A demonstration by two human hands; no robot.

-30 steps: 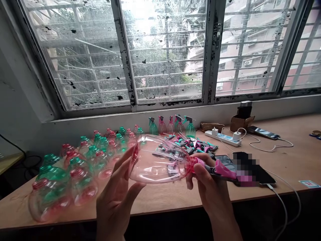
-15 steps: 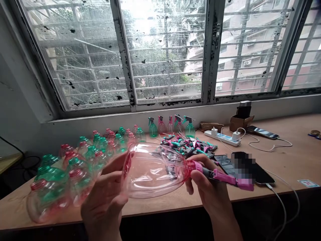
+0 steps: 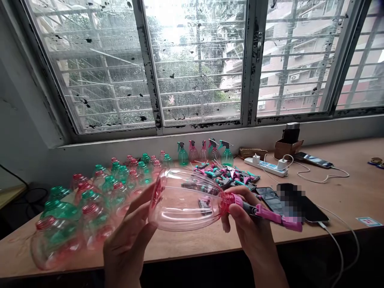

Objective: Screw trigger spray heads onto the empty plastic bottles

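I hold a clear pink spray bottle (image 3: 186, 204) sideways above the wooden bench's front edge. My left hand (image 3: 129, 240) cups its base, fingers curved around it. My right hand (image 3: 249, 228) pinches the pink collar at the neck, where a pink and grey trigger sprayer head (image 3: 270, 214) sticks out to the right. A loose heap of pink and teal sprayer heads (image 3: 228, 174) lies on the bench just behind the bottle.
Several capless pink and green bottles (image 3: 90, 200) crowd the bench's left half. Finished spray bottles (image 3: 210, 152) stand by the window wall. To the right are phones (image 3: 309, 208), a power strip (image 3: 267, 165) with chargers and cables, and a small cardboard box (image 3: 288, 146).
The bottle dipped a little lower and nearer to me, then steadied. My left hand slid down along its base; my right hand kept its grip on the collar.
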